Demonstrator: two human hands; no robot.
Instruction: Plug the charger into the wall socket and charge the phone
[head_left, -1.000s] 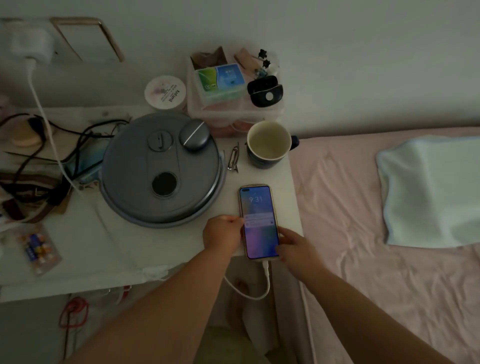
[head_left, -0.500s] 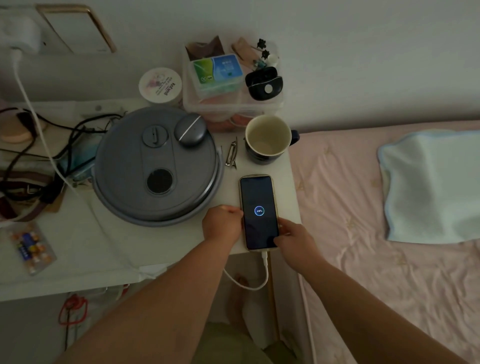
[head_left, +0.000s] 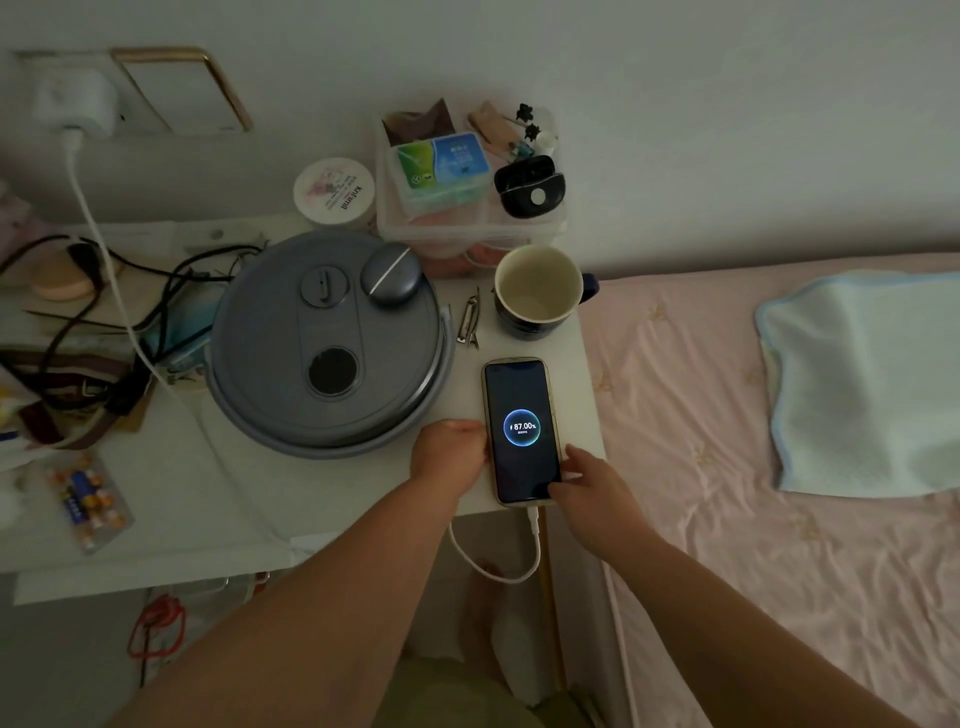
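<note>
Slim, gold-rimmed, glass-faced phone (head_left: 521, 430), at table's (head_left: 270, 483) front right corner: judged light, slippery, fragile; pinched by side edges in left grip (head_left: 451, 451) and right grip (head_left: 586, 480).

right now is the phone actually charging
Yes, charging: the phone screen shows a charging ring reading 87.00%, and the white cable is plugged into its bottom.

The phone (head_left: 521, 430) screen reads "87.00%" inside a glowing ring; the round white tin (head_left: 334, 191) reads "Kafumil", uncertainly.
</note>
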